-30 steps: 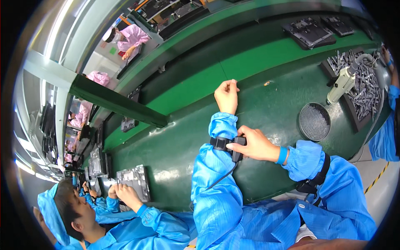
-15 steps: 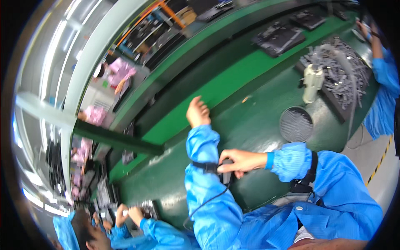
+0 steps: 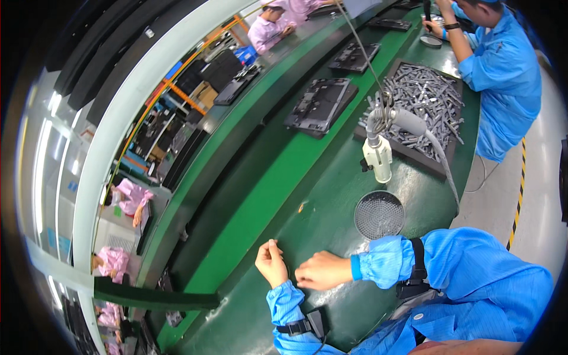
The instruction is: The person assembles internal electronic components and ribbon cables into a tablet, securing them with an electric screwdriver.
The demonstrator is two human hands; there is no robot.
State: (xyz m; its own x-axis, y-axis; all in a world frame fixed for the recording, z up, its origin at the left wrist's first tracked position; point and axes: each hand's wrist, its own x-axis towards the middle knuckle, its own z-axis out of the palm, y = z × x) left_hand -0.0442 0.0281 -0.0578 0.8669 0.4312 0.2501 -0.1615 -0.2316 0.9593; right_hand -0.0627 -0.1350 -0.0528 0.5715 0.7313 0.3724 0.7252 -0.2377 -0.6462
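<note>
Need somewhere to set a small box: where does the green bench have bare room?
The green bench is bare between the wearer's right hand, a small scrap and the round mesh dish. So is the bright green strip between the dark green post and nearest black panel. It's crowded around the heaped tray.
</note>
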